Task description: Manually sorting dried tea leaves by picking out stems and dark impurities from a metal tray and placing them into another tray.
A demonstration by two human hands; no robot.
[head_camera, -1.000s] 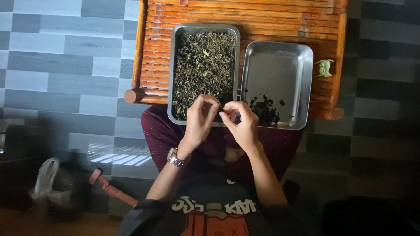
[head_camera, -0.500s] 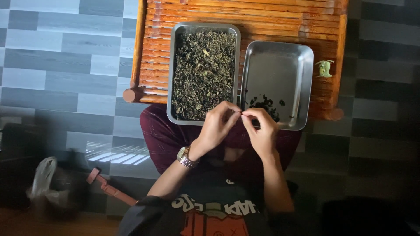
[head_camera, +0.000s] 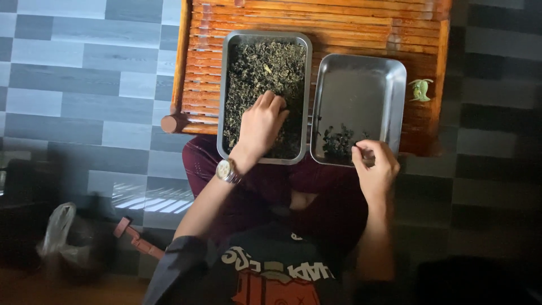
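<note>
My left hand (head_camera: 261, 125), with a watch on its wrist, lies in the left metal tray (head_camera: 224, 85). Its fingertips press into the dark green dried leaves (head_camera: 262, 65) that fill this tray. My right hand (head_camera: 375, 164) hovers over the near edge of the right metal tray (head_camera: 361, 85), fingers pinched together. It is right beside a small heap of dark leaves (head_camera: 339, 141) at that tray's near end. Anything between the pinched fingers is too small to see.
Both trays rest on a slatted wooden table (head_camera: 316, 28) above my lap. A small green sprig (head_camera: 420, 89) lies on the table right of the trays. Grey tiled floor (head_camera: 84, 85) spreads to the left, with a pale bag (head_camera: 56, 226) and a reddish tool (head_camera: 135, 240) near my left side.
My hands were together at the trays' near edge, pinching something. They have parted: the left reached forward into the full tray, the right moved right over the small heap.
</note>
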